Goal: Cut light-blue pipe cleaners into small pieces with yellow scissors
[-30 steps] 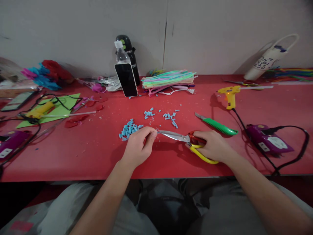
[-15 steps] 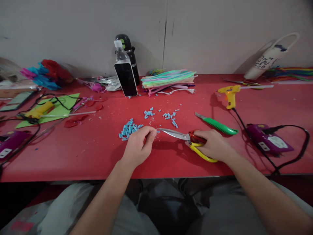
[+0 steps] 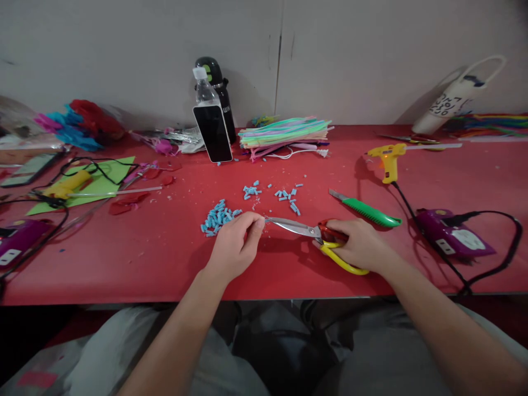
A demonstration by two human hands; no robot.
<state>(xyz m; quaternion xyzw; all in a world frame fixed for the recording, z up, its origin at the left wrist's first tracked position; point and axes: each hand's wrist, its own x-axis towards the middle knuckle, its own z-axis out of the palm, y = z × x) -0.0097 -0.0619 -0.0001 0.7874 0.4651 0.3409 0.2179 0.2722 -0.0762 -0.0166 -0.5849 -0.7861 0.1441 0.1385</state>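
Note:
My left hand (image 3: 236, 242) is closed in a pinch above the red table (image 3: 165, 264). Whatever sits between its thumb and forefinger is too small to make out. My right hand (image 3: 363, 245) grips a pair of scissors (image 3: 295, 226) by red and yellow handles. Their blade tips point left and reach my left fingertips. Just behind my left hand lies a pile of short light-blue pieces (image 3: 216, 217). Farther back are two looser groups of the same pieces, a left one (image 3: 251, 191) and a right one (image 3: 289, 195), with tiny crumbs around them.
A green utility knife (image 3: 371, 212) lies beyond my right hand. At right stand a yellow glue gun (image 3: 389, 162) and a purple power strip (image 3: 454, 234) with cables. Pipe cleaners (image 3: 284, 135), a phone (image 3: 213, 133) and bottles line the back. Another glue gun (image 3: 68, 186) lies left.
The scissors' yellow handle has swung slightly outward, and the blade tips are a touch nearer my left fingertips. Both hands are otherwise almost where they were.

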